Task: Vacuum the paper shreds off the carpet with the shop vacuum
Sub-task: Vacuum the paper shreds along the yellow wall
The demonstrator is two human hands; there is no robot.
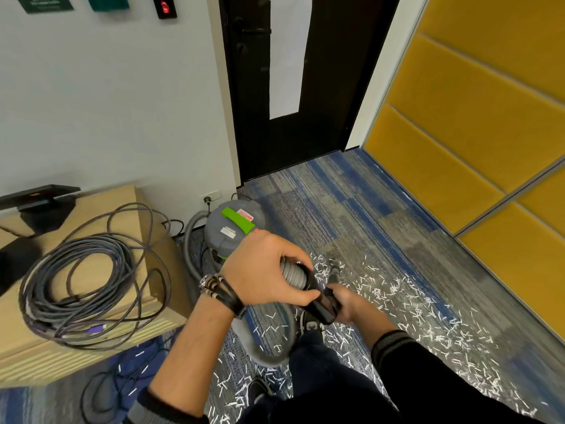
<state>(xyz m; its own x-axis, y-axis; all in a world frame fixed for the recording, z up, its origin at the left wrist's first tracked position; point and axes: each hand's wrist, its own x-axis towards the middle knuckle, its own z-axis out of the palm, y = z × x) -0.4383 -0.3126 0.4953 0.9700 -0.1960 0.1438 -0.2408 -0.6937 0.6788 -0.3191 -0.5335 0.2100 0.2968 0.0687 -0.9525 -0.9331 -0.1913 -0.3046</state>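
Fingers of the left hand [260,270] are curled over the grey ribbed hose [292,274]. The black wand handle [321,304] is gripped by the right hand [348,302]. The shop vacuum [232,232] is parked just behind, by the wall. White paper shreds [428,316] are scattered across the blue-grey carpet [351,209].

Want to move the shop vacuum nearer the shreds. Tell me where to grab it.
Likely the green handle across the top of the grey canister, reached from above: it stands upright, with the wall behind and a wooden cabinet beside it.
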